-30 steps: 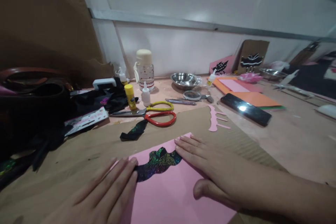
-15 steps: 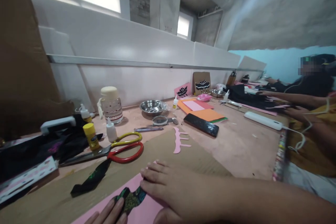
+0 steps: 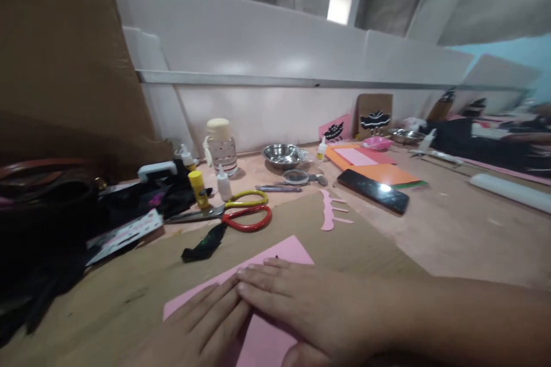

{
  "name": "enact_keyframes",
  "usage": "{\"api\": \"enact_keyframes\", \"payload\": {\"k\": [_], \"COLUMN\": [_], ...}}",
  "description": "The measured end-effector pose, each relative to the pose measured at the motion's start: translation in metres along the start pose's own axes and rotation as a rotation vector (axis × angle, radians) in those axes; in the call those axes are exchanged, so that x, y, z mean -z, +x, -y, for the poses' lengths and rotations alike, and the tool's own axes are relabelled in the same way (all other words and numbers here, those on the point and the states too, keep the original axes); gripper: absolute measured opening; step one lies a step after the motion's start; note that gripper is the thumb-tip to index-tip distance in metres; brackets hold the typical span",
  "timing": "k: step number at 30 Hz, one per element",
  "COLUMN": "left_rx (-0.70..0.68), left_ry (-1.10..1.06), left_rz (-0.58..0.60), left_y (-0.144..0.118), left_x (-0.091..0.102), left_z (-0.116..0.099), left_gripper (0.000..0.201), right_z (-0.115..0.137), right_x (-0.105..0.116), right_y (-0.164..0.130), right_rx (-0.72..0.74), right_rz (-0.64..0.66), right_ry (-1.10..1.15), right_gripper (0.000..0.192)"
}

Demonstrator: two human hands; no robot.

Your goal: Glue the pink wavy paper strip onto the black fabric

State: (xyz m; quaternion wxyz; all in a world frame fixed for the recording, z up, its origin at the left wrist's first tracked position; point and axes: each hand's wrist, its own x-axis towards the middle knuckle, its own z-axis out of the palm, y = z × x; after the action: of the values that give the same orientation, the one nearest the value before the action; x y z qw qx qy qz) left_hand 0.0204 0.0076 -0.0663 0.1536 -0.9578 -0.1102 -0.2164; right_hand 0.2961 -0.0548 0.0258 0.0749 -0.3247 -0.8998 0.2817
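A sheet of pink paper [image 3: 269,344] lies on brown cardboard [image 3: 142,298] at the front of the table. My left hand [image 3: 206,321] rests flat on the sheet, fingers stretched out. Beside it my right hand [image 3: 297,298] also presses flat, its fingertips touching the left fingers. The dark patterned piece of fabric is almost fully covered by my hands; only a tiny dark tip shows. Behind them lie a dark fabric scrap [image 3: 204,245], scissors [image 3: 247,219] with one yellow and one red handle, and a pink paper cutout [image 3: 328,212].
A glue stick [image 3: 198,189], a white glue bottle [image 3: 224,184], a drinking bottle [image 3: 221,149] and a metal bowl [image 3: 283,156] stand along the back. A phone [image 3: 373,190] lies right of the cutout, near orange paper [image 3: 396,172]. Dark cloth [image 3: 124,212] is heaped at left.
The view has swung left and down. My left hand has slid forward over the dark fabric piece until its fingers meet my right hand. Both hands now cover the piece.
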Motion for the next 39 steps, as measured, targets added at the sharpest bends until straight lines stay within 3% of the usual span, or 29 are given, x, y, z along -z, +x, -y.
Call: {"api": "enact_keyframes", "payload": {"k": [4, 10, 16, 21, 25, 28, 32, 36, 39], "left_rx": [0.037, 0.066, 0.079, 0.081, 0.068, 0.05, 0.048, 0.069, 0.094], "left_ry": [0.024, -0.05, -0.024, 0.045, 0.078, 0.067, 0.044, 0.003, -0.02], "left_rz": [0.058, 0.128, 0.048, 0.002, 0.07, 0.113, 0.129, 0.126, 0.136], "left_y": [0.006, 0.011, 0.015, 0.018, 0.017, 0.017, 0.018, 0.022, 0.022], "left_x": [0.015, 0.029, 0.025, 0.027, 0.033, 0.036, 0.039, 0.043, 0.044], "left_z": [-0.007, -0.006, -0.004, -0.006, -0.01, -0.011, -0.011, -0.012, -0.013], "left_gripper": [0.068, 0.053, 0.041, 0.048, 0.041, 0.048, 0.053, 0.051, 0.049], "right_z": [-0.009, -0.012, -0.004, -0.002, -0.006, -0.004, 0.005, 0.006, 0.0], "right_x": [-0.004, -0.004, 0.003, -0.001, -0.009, -0.009, 0.0, -0.001, -0.01], "right_y": [-0.007, -0.01, 0.001, 0.002, -0.004, -0.006, 0.0, 0.003, -0.001], "right_rx": [-0.094, -0.26, -0.165, -0.198, -0.184, -0.113, 0.023, -0.057, -0.064], "right_rz": [0.035, 0.009, 0.041, 0.01, -0.073, -0.152, -0.057, -0.007, -0.104], "right_ry": [0.068, 0.061, 0.001, -0.047, -0.224, -0.356, -0.362, -0.34, -0.361], "right_gripper": [0.08, 0.075, 0.066, 0.063, 0.059, 0.048, 0.044, 0.041, 0.037]}}
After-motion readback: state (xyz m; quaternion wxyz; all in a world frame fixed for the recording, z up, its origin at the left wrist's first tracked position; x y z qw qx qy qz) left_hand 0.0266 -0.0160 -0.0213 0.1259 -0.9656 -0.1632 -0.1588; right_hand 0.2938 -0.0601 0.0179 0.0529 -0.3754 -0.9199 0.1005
